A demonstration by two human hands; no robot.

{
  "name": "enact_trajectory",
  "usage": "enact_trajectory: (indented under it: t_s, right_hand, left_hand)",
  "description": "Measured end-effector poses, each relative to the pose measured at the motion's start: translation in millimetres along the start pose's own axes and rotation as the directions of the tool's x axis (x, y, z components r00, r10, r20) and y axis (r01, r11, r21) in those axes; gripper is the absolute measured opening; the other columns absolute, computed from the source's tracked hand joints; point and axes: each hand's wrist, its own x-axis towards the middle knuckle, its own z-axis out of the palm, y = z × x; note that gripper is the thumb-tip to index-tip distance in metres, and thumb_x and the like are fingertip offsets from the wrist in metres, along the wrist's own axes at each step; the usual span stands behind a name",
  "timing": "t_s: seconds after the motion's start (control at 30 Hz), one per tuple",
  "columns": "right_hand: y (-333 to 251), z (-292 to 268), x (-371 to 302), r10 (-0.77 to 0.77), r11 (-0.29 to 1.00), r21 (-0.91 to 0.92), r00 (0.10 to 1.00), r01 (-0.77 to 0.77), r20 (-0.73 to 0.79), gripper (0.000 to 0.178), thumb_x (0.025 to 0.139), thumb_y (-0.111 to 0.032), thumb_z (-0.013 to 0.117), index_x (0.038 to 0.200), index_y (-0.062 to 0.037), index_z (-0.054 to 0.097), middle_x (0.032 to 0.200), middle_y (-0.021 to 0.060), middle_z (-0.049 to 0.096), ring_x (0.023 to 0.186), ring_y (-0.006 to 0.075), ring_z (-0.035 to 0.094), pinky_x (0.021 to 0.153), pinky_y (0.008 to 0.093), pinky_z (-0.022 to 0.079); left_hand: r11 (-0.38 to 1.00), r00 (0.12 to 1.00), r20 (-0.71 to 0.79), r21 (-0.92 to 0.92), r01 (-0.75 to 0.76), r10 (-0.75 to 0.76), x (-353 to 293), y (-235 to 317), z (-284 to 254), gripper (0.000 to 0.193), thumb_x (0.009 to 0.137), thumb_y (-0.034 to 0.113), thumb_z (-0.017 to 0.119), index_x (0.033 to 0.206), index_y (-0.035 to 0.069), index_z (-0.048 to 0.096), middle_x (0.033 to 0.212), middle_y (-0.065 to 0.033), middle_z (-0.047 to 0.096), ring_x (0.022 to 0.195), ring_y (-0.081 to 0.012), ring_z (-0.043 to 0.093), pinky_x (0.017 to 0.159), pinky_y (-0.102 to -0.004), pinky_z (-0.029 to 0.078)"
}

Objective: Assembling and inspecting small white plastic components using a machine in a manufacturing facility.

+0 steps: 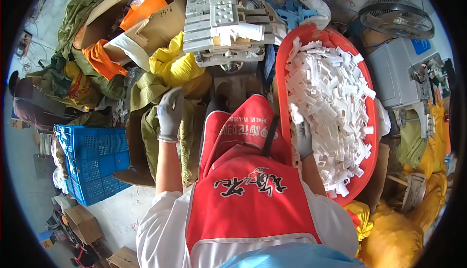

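Observation:
My right hand (304,139), in a grey work glove, is at the left side of the red oval tub (372,136). Its fingers close on a white plastic part (295,114); the heaped white plastic parts (331,107) lie right beside it. My left hand (170,116), gloved too, is raised over the green sack (152,132) that lines an open cardboard box. Its fingers are curled together, and whatever they may hold is hidden. Ahead, another white part (243,31) lies on the metal machine (224,15).
A blue plastic crate (95,163) stands at the left. Yellow sacks (177,63) and a large cardboard box (165,22) are at the far left. A black fan (396,15) stands far right. A white sack (296,8) with blue parts sits behind the tub.

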Motion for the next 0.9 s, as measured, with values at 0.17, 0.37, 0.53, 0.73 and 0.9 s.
enact_trajectory:
  t_s: [0.17,0.37,0.53,0.73,0.9]
  right_hand:
    - [-37.2,-13.2,23.5,0.158,0.699,0.674,0.971,-0.238,0.18,0.046,0.103,-0.036,0.04,0.139,-0.0068,0.041,0.123,0.0036,0.054,0.104,0.0121,0.054,0.09,0.0286,0.045]
    - [-77.8,-21.7,31.8,0.135,0.777,0.595,0.978,-0.203,0.157,0.039,0.1,-0.02,0.046,0.136,-0.0056,0.043,0.123,0.0034,0.054,0.1,0.0112,0.055,0.087,0.0278,0.045]
    - [-105.4,-20.1,49.9,0.118,0.711,0.672,0.977,-0.21,0.18,0.045,0.099,-0.021,0.048,0.141,-0.0057,0.038,0.129,0.0045,0.051,0.106,0.0139,0.054,0.091,0.029,0.044]
    - [-197.1,9.1,125.5,-0.207,0.859,0.489,0.976,0.152,0.061,0.042,0.096,-0.013,0.052,0.136,-0.0012,0.044,0.131,0.0074,0.05,0.118,0.0164,0.05,0.102,0.0317,0.039]
    - [-263.9,59.2,192.6,-0.737,0.634,-0.065,0.628,0.77,0.248,0.043,0.085,-0.003,0.06,0.127,-0.0061,0.053,0.126,0.012,0.056,0.117,0.0271,0.053,0.101,0.0358,0.041]
  left_hand:
    - [0.979,0.977,-0.06,0.029,-0.203,0.204,80.1,44.7,0.9,0.019,0.087,0.01,0.061,0.104,0.003,0.067,0.103,-0.0153,0.068,0.095,-0.0307,0.065,0.085,-0.0357,0.05]
    - [0.955,0.965,0.139,-0.233,-0.185,0.221,150.1,67.6,31.0,0.034,0.083,0.012,0.068,0.116,0.006,0.062,0.105,-0.0139,0.067,0.099,-0.0285,0.064,0.084,-0.0358,0.051]
    - [0.963,0.918,0.292,-0.123,-0.241,0.268,176.8,65.0,39.4,0.038,0.078,0.015,0.073,0.113,0.007,0.061,0.102,-0.0144,0.067,0.093,-0.0298,0.065,0.08,-0.0358,0.051]
    - [0.936,0.945,-0.058,-0.132,-0.326,0.321,148.9,54.5,35.8,0.025,0.081,0.01,0.069,0.104,0.004,0.062,0.107,-0.013,0.066,0.095,-0.0292,0.065,0.082,-0.0351,0.051]
    - [0.994,0.963,-0.268,-0.089,-0.063,0.036,80.9,13.8,1.9,0.025,0.083,0.006,0.067,0.107,0.004,0.062,0.108,-0.0116,0.067,0.092,-0.0191,0.066,0.079,-0.0305,0.052]
